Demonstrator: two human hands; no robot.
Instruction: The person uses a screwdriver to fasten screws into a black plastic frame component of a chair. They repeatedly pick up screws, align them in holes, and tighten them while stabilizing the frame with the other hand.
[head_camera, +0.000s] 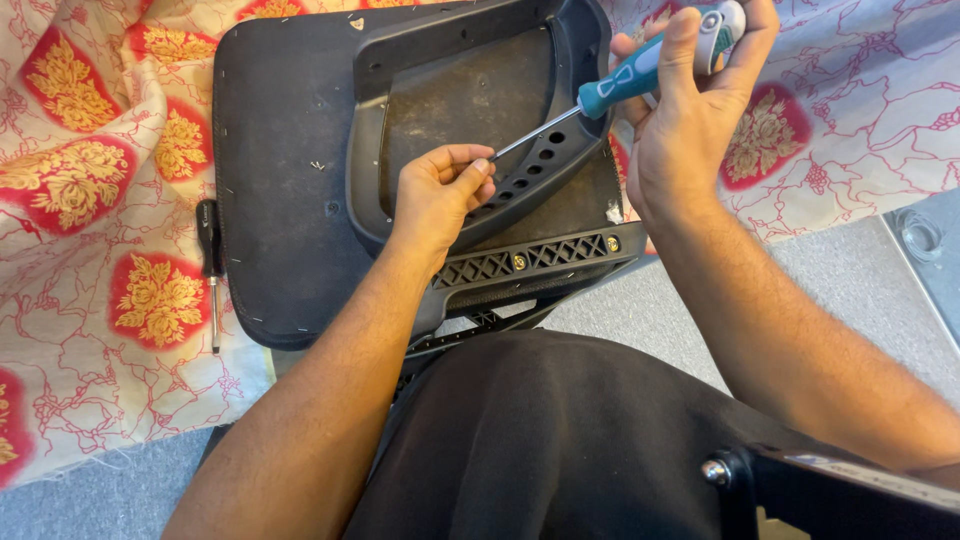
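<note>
My right hand (690, 120) grips a screwdriver with a teal and white handle (640, 70); its thin metal shaft slants down-left toward a row of holes in a black plastic armrest frame (470, 45). My left hand (440, 190) pinches its fingertips together at the shaft's tip, resting on the frame's lower bar. Whether a screw sits between those fingers is hidden. The frame lies on the upturned underside of a black chair seat (280, 180), which rests on a bed.
A second, black-handled screwdriver (210, 265) lies on the red-and-cream floral sheet (90, 190) left of the seat. A slotted black bracket with brass screws (530, 262) sits below the frame. My dark-clothed lap (560, 440) and another black part (800, 490) fill the foreground.
</note>
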